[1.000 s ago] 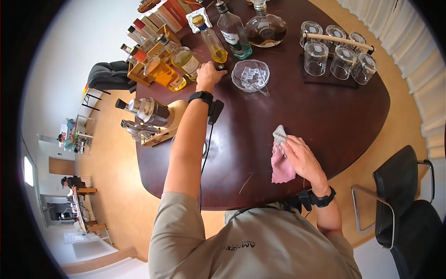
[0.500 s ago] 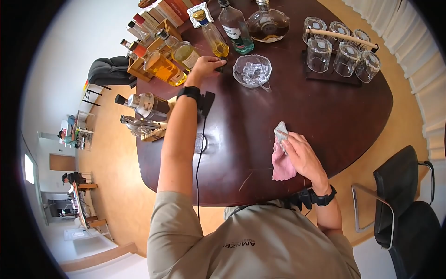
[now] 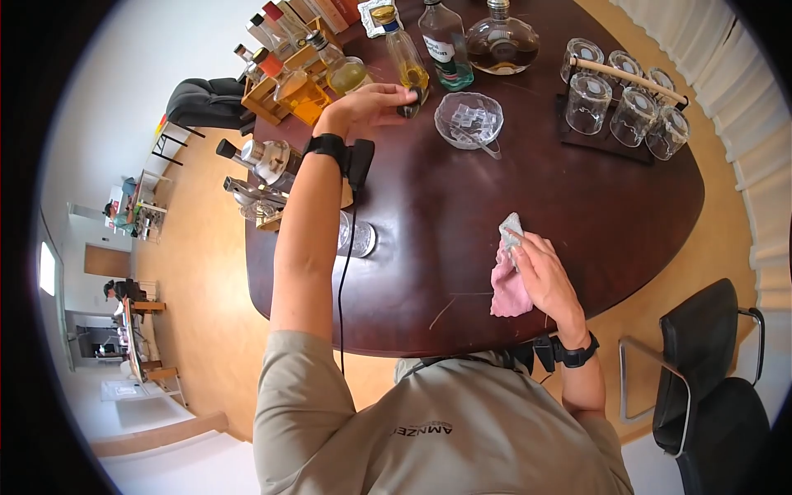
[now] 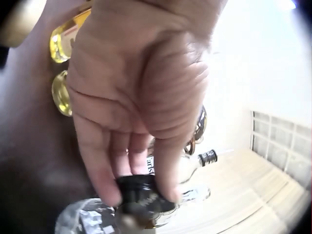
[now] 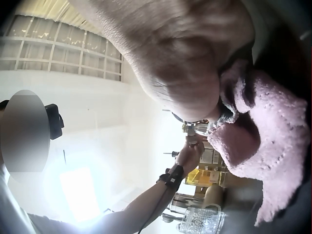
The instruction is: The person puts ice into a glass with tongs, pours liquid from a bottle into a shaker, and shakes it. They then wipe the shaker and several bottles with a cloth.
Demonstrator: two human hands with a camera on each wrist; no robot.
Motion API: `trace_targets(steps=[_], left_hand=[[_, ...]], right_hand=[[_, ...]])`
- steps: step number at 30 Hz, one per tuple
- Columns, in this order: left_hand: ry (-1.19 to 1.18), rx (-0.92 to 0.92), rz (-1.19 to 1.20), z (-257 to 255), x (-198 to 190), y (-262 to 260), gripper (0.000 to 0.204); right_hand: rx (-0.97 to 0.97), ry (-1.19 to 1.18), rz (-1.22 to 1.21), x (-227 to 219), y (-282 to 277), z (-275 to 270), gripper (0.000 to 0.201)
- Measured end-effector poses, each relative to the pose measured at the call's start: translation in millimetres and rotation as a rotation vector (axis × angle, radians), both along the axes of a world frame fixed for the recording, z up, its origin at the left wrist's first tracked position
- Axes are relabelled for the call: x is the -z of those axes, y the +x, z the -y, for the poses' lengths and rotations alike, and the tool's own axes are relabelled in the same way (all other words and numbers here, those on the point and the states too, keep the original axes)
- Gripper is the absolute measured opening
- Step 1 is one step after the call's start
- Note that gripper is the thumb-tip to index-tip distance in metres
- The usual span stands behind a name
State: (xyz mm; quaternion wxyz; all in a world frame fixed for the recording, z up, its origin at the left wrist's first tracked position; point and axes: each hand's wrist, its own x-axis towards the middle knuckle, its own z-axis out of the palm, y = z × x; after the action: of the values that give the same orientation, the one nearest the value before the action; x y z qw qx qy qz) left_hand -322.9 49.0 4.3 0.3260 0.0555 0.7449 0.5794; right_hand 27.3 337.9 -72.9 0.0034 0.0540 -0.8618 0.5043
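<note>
My left hand [image 3: 363,109] pinches a small black bottle stopper [image 4: 139,192] between thumb and fingers. Pale blurred lettering marks its side, and its lower end is blurred in the left wrist view. In the head view the stopper overlaps the foot of a gold-capped bottle with yellow liquid [image 3: 403,58]. Just right of it stands a ridged glass bowl [image 3: 445,132] of clear ice cubes. Near the table's front edge my right hand [image 3: 546,276] holds a pink and grey cloth [image 3: 510,290], gripped at its grey end. The pink part hangs loose in the right wrist view [image 5: 282,131].
A green-tinted bottle [image 3: 445,49] and a round decanter [image 3: 502,45] stand at the back. Upturned glasses hang on a rack [image 3: 606,140] at right. More bottles [image 3: 301,97] fill a wooden stand at left. A drinking glass [image 3: 360,237] stands near my left forearm, beside bar tools [image 3: 256,194].
My left hand has lifted off the table beside the yellow bottle, with the black stopper in its fingers. The right hand and cloth have stayed put. The head view has shifted slightly.
</note>
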Motion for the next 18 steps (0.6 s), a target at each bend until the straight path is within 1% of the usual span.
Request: trace_targets(steps=[1,3,4,5,7,8,9,11,12,15,18], left_hand=[[0.003,-0.004,0.000,2,2,-5,0.030],[-0.970,0.392,-0.610,12,12,-19,0.038],[-1.011,0.275,-0.627,19,16,-19,0.053],[-1.008,0.270,-0.629,26,25,-17,0.053],[-0.964,0.034,-0.715,38,47,-18,0.054],[-1.013,0.053,-0.692,40,50,-21,0.058],[-1.010,0.051,-0.698,44,53,-22,0.058],[-1.135,0.031,-0.652,50,58,-20,0.059],[-1.158,0.034,-0.636,51,58,-18,0.058],[-1.166,-0.033,-0.630,55,65,-18,0.057],[-1.185,-0.046,-0.612,52,70,-19,0.057]], right_hand=[[-0.002,-0.003,-0.005,0,0,0,0.038],[0.000,-0.009,-0.017,-2,1,1,0.038],[0.007,-0.017,-0.030,-2,1,1,0.038],[0.005,-0.013,-0.033,-2,2,1,0.038],[-0.003,-0.015,-0.037,0,2,1,0.038],[-0.001,-0.013,-0.043,0,2,1,0.038],[-0.001,-0.011,-0.042,-1,2,1,0.038],[-0.003,-0.005,-0.046,0,3,1,0.038],[-0.004,-0.006,-0.046,0,2,1,0.038],[-0.007,0.002,-0.053,1,3,2,0.038],[-0.011,0.005,-0.049,-1,2,1,0.038]])
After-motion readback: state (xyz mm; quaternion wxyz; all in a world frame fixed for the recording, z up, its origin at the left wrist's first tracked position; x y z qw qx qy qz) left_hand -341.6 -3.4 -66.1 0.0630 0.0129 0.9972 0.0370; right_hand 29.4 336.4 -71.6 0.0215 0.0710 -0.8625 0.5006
